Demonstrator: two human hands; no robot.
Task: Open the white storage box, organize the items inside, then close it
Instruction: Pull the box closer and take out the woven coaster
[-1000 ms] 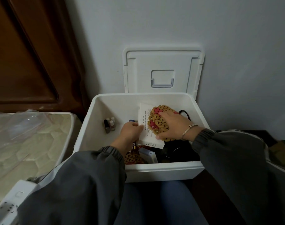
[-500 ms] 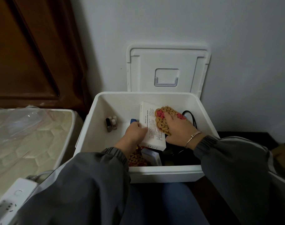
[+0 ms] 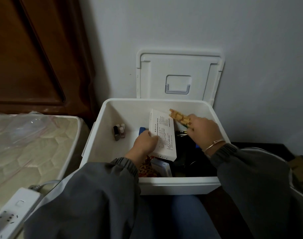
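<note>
Two hands are seen inside the open white storage box (image 3: 173, 186), its lid (image 3: 180, 69) stood upright against the wall at 12 o'clock. A white printed carton (image 3: 164, 135), tilted near the box centre, is gripped at its left edge by the left hand (image 3: 144, 144). A wooden-bead mat (image 3: 179, 117), turned edge-on, is pinched by the right hand (image 3: 205, 130) at 1 o'clock of the carton. Small bottles (image 3: 119, 132) are stood at 9 o'clock on the box floor. A power strip (image 3: 14, 213) is noted at 8 o'clock, outside the box.

A quilted mattress (image 3: 35, 152) fills the left side. A clear plastic bag (image 3: 25, 128) lies on its far part, and a white power strip (image 3: 12, 213) rests at its near edge.
</note>
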